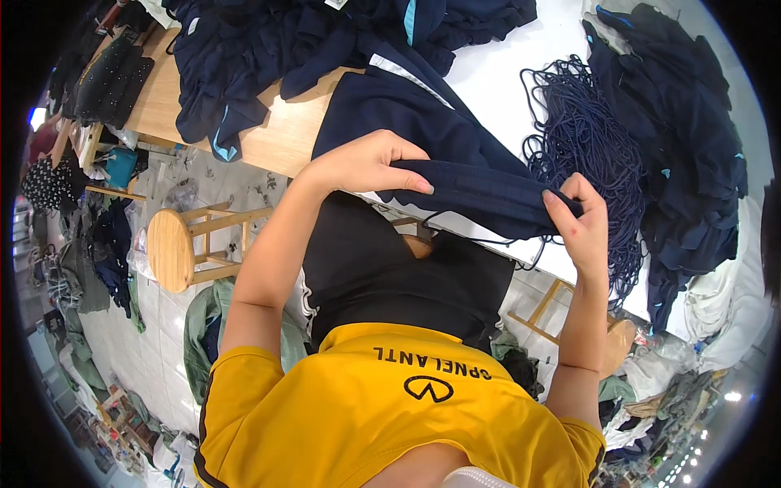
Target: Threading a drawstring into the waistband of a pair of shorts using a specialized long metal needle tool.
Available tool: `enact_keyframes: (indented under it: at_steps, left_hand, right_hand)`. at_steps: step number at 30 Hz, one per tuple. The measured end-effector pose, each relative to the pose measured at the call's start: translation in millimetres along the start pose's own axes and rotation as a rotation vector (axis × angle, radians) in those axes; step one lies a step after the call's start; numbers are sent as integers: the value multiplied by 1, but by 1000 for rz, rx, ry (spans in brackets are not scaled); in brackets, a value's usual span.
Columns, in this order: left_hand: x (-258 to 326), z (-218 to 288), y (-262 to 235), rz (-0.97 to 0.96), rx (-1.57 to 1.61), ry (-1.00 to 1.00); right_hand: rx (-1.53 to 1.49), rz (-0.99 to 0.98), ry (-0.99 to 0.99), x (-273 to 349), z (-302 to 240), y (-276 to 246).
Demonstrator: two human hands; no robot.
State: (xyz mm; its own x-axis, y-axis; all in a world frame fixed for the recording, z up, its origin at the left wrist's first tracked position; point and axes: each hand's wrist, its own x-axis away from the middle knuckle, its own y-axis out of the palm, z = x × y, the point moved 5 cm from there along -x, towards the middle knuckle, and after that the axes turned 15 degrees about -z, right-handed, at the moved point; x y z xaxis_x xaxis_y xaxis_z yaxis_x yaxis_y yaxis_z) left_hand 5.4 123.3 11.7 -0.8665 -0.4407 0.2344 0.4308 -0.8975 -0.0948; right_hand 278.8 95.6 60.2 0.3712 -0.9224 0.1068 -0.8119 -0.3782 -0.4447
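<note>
Observed at centre frame: a folded navy garment edge [480, 191], apparently a waistband, is stretched between both hands above the near border of the white table [504, 73]. Its long axis runs from centre-left down toward right of centre, slightly tilted, lower at the right.

The left hand [370, 163] is closed over the upper-left end, thumb beneath and fingers curled across the top fold. The right hand [582, 220] pinches the lower-right end between thumb and fingertips. Both grips are shut on cloth; neither hand is free. The band lies between the two grips, so each hand has the cloth running inward from it toward the other.

A thin dark cord [521, 244] hangs in a loop below the band, near the right hand; whether it enters the band at that end cannot be told, as the fisheye bend and dark cloth hide the opening.

Also noted: a heap of dark blue cords [582, 130] on the table just beyond the right hand, piled navy garments [683, 122] at upper right, and a wooden stool [175, 248] at left.
</note>
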Motion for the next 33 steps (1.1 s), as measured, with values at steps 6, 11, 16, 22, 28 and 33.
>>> enact_keyframes:
  at_steps: [6, 11, 16, 22, 28, 33]
  left_hand:
    - [-10, 22, 11, 30, -371, 30]
    - [-20, 26, 37, 9, -483, 124]
    - [-24, 36, 54, 307, -672, 199]
    - [31, 44, 6, 887, -1330, 361]
    - [57, 66, -32, 909, -1588, 384]
    - [-21, 94, 24, 792, -1454, 765]
  right_hand:
    - [122, -70, -223, -11, -8, 23]
    - [189, -241, -296, -16, -38, 39]
    - [212, -374, -395, -19, -64, 71]
    - [582, -9, 23, -28, 16, 49]
    - [507, -138, -136, 8, 36, 77]
    - [386, 160, -533, 1, -67, 36]
